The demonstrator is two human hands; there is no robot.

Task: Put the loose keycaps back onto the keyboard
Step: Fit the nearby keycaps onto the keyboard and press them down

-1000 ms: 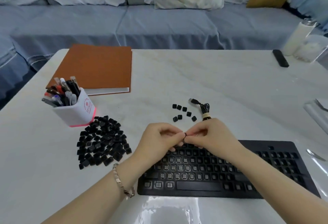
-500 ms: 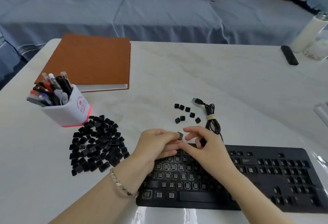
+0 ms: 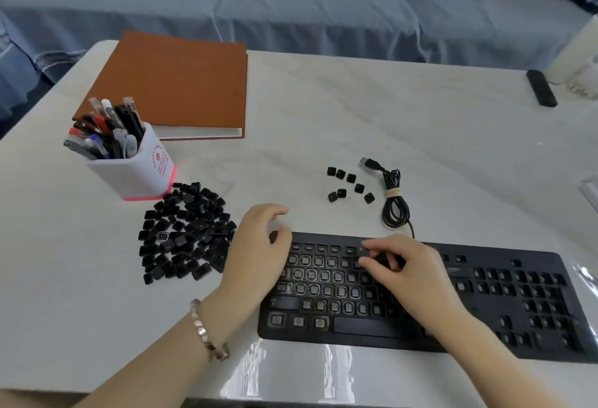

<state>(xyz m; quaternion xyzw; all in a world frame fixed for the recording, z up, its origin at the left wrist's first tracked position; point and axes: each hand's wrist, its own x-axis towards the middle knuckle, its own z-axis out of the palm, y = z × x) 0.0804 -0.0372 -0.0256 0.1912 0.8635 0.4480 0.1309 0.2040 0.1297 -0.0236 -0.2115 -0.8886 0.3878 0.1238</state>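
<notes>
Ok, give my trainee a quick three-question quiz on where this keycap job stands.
1. True or false: the big keycap pile lies to the right of the keyboard.
2. Which hand pinches a keycap at the keyboard's top row? A left, B right, C neither.
3. Fill in: the small keycap group lies just left of the bundled ____.

Key
1. False: it lies to the left.
2. B, the right hand.
3. cable.

Single head-worn view, forward and down, close over the table [image 3: 356, 116]
</notes>
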